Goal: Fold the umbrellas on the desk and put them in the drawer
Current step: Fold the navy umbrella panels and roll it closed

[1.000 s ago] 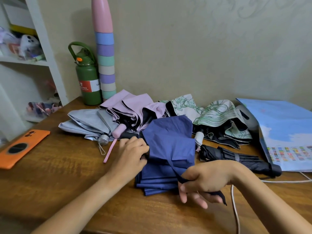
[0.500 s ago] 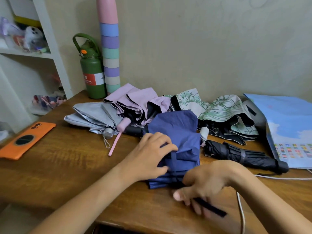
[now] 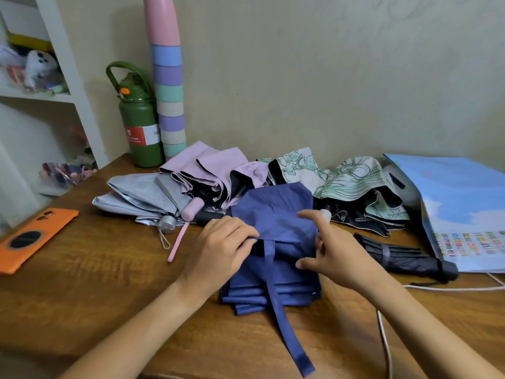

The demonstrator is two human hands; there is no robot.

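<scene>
- Your left hand (image 3: 218, 248) pinches a fold of the navy umbrella (image 3: 273, 242) at its left edge, fingers curled on the cloth.
- Your right hand (image 3: 337, 248) has spread fingers, with thumb and fingertips touching the right edge of the same fold; whether it grips, you cannot tell.
- You have five umbrellas on the desk (image 3: 82, 283): the navy one lies at the middle between your hands, its strap (image 3: 284, 321) trailing toward you.
- Behind it lie a grey umbrella (image 3: 142, 195), a pink umbrella (image 3: 213, 165) and a floral umbrella (image 3: 352, 179); a rolled black umbrella (image 3: 404, 255) sits just to your right.
- One orange phone (image 3: 30, 236) lies far left.
- One green bottle (image 3: 139, 124) and one stack of cups (image 3: 168, 91) stand at the wall.
- One blue bag (image 3: 459, 203) sits far right, and a white cable (image 3: 385, 343) runs near your right forearm.
</scene>
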